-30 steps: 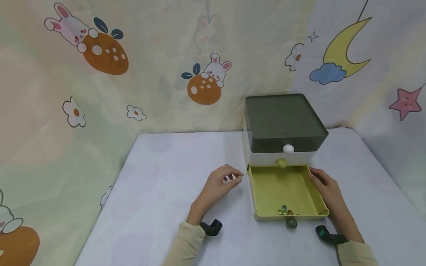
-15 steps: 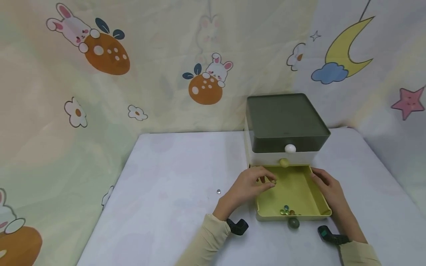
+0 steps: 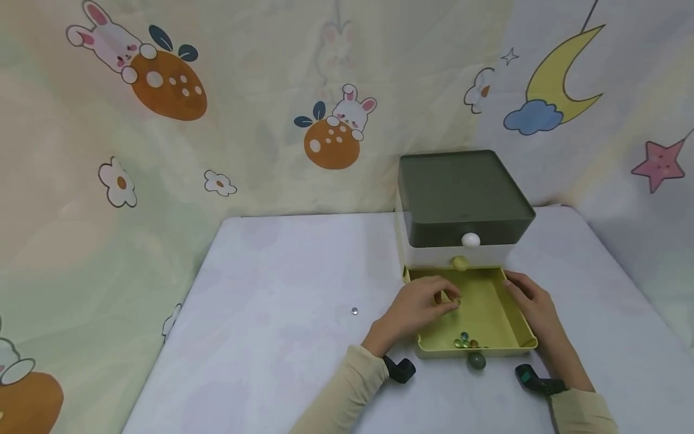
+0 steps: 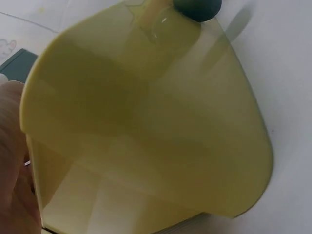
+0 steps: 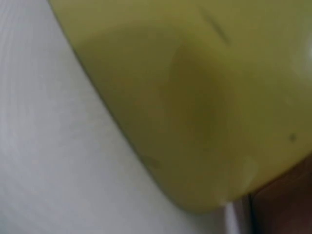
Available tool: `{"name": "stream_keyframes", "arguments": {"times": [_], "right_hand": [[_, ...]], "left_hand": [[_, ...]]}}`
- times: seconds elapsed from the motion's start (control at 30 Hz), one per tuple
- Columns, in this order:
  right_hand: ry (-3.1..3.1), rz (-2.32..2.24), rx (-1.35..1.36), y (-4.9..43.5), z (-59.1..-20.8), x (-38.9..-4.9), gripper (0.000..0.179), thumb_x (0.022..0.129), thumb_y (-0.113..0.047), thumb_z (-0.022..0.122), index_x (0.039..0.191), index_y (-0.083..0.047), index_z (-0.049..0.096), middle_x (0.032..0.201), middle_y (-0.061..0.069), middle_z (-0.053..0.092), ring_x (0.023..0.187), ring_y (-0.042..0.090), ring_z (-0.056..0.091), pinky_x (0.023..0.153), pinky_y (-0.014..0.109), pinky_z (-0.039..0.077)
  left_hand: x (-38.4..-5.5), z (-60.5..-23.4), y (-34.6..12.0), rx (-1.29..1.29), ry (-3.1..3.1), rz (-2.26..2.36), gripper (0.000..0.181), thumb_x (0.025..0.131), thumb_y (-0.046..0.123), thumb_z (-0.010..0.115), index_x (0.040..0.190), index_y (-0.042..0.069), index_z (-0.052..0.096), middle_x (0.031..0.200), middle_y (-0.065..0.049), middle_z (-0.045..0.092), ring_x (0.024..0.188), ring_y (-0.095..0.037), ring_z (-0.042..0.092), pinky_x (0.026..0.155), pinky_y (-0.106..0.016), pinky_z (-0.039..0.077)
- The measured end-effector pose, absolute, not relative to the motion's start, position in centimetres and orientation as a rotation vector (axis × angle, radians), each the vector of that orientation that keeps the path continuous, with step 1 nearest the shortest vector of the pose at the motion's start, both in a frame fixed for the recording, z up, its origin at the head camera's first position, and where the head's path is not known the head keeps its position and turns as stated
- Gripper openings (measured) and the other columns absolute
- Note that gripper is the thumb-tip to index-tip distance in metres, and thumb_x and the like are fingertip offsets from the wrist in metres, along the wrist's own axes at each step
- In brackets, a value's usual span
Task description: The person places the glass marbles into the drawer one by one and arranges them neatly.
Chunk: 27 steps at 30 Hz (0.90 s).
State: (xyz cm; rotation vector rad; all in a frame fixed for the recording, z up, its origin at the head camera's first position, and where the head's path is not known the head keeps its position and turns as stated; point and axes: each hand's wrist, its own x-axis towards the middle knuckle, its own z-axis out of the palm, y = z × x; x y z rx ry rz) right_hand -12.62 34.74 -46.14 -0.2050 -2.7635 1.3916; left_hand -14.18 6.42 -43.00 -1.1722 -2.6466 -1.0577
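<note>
My left hand [image 3: 417,308] reaches over the pulled-out yellow-green drawer [image 3: 496,328], pinching a small glass bead [image 3: 458,301] between thumb and fingertips. Several coloured glass beads [image 3: 464,342] lie inside near the drawer's front wall. At the drawer's right wall, my right hand [image 3: 535,306] holds the rim near the back, thumb at the edge. A dark green round knob [image 3: 476,361] sits on the drawer front. In the left wrist view the drawer's outside fills the picture and the left hand [image 4: 12,161] shows at the left edge. The right wrist view shows mostly drawer wall [image 5: 195,107].
Behind the drawer stands its cabinet with a dark green top [image 3: 463,190], a white knob [image 3: 470,240] and a yellow-green knob [image 3: 460,263]. A single clear bead [image 3: 355,311] lies on the white-covered table [image 3: 282,289], left of the left hand. Printed fabric [image 3: 260,144] hangs behind.
My left hand has moved right from beside the drawer to over it, carrying the bead. The clear bead on the table has come into view. The right hand stays put.
</note>
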Motion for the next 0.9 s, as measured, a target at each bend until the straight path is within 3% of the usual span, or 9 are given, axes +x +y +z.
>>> {"name": "stream_keyframes", "arguments": {"times": [0.13,0.3,0.5,0.67,0.9], "right_hand": [[-2.769,1.394,-0.204,34.8,-46.2,-12.6,0.062,0.109,-0.051,0.046,0.153,-0.007,0.049,0.156,0.028,0.047,0.145,0.048,0.042,0.107,0.039,0.04],[-2.763,1.411,-0.208,34.6,-46.1,-12.7,0.063,0.109,-0.051,0.045,0.153,-0.006,0.048,0.156,0.027,0.047,0.144,0.046,0.043,0.11,0.051,0.04],[-2.77,1.372,-0.211,34.5,-46.1,-12.7,0.061,0.109,-0.051,0.046,0.151,-0.006,0.051,0.155,0.026,0.05,0.138,0.039,0.046,0.093,0.028,0.039],[-2.761,1.383,-0.227,34.6,-46.1,-12.6,0.063,0.109,-0.051,0.046,0.151,-0.004,0.05,0.156,0.027,0.049,0.14,0.045,0.045,0.095,0.033,0.039],[-2.769,1.388,-0.249,34.6,-46.2,-12.7,0.063,0.109,-0.052,0.045,0.152,-0.006,0.049,0.156,0.026,0.048,0.139,0.043,0.044,0.094,0.031,0.039]], "left_hand": [[-14.0,-43.1,6.7,-1.15,-2.663,-0.959,0.014,0.099,0.034,0.073,0.112,0.029,0.074,0.105,0.018,0.074,0.087,0.006,0.058,0.075,-0.003,0.038],[-14.0,-43.5,7.2,-1.122,-2.683,-0.74,0.014,0.096,0.038,0.076,0.109,0.034,0.075,0.102,0.023,0.075,0.093,0.004,0.062,0.076,-0.008,0.035],[-14.0,-43.6,7.4,-1.109,-2.704,-0.511,0.012,0.092,0.038,0.079,0.103,0.038,0.075,0.1,0.028,0.073,0.092,0.003,0.063,0.07,-0.011,0.032],[-13.8,-43.4,7.5,-1.122,-2.728,-0.446,0.011,0.089,0.038,0.082,0.098,0.038,0.075,0.094,0.028,0.072,0.086,0.003,0.06,0.067,-0.013,0.029],[-13.8,-43.5,7.6,-1.122,-2.76,-0.363,0.009,0.09,0.04,0.081,0.096,0.039,0.075,0.092,0.027,0.072,0.083,0.003,0.057,0.067,-0.015,0.028]]}}
